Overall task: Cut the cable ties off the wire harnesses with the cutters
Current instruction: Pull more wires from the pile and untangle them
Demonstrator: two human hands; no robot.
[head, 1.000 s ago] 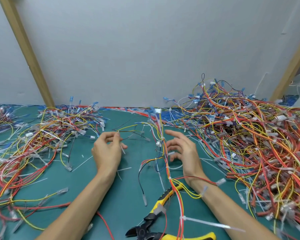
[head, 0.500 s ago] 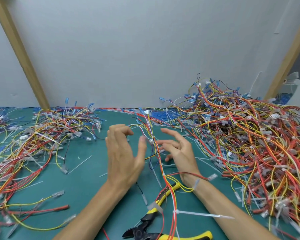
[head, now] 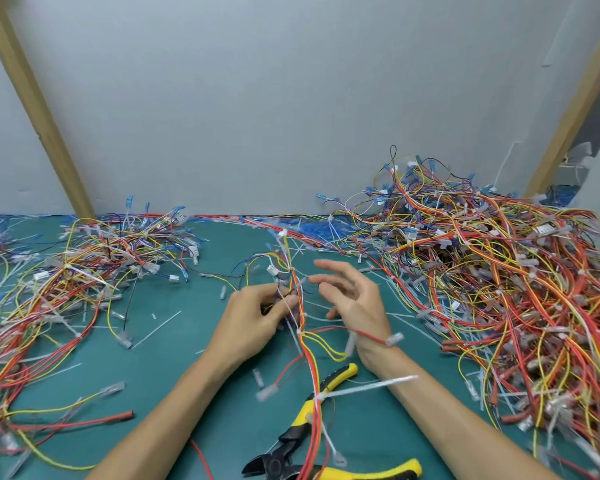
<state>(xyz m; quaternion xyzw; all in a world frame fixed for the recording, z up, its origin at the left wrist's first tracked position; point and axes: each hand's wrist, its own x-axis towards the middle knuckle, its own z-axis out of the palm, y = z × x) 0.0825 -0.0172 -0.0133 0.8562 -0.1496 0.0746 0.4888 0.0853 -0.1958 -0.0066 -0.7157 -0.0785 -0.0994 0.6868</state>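
Wire harness (head: 307, 355) is lying mid-frame on the desk (head: 174, 368) | left hand (head: 253, 320), open half a second ago, is now gripping its wires | right hand (head: 355, 299) is hovering spread, holding nothing | cutters (head: 300, 419) are lying untouched lower centre, so the cutting is probably next.

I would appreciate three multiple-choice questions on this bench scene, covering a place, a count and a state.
1. Where do the yellow-handled black cutters lie? A in a fist; B on the teal-green work mat, near edge; C hanging on the wall.
2. How many hands touch them? A two; B one; C none.
3. How is the right hand? A open, fingers spread; B fisted; C gripping the cutters.
Answers: B, they rest flat on the mat; C, the left hand grips the multicoloured wire harness; A, it holds nothing.
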